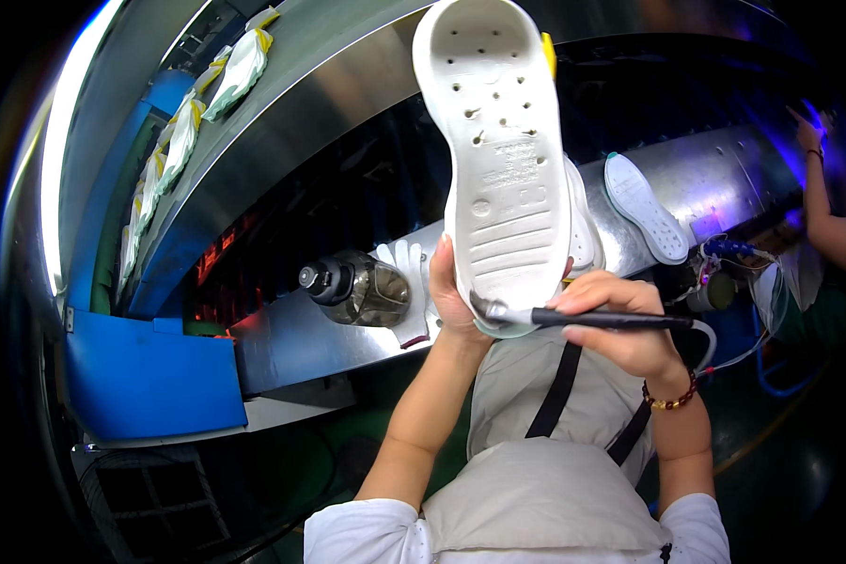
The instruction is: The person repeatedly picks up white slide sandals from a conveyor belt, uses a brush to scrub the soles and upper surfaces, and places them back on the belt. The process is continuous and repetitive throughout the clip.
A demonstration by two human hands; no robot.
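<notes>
Above the metal conveyor (291,338), your left hand (451,296) clasps the white shoe sole (498,160) at its heel; your right hand (625,329) pinches a black brush (583,318) against it.

A curved stainless-steel machine housing (282,141) spans the scene from upper left to centre. Beneath it a dark tunnel opening (348,188) shows an orange-red glow at its left end. A sloped steel ledge (291,343) runs along the front of the machine, ending in a blue panel (150,376) at lower left. A bright light strip (61,150) follows the far left edge. Violet-blue light (780,160) falls on the right end. The floor (771,451) is dark green.
</notes>
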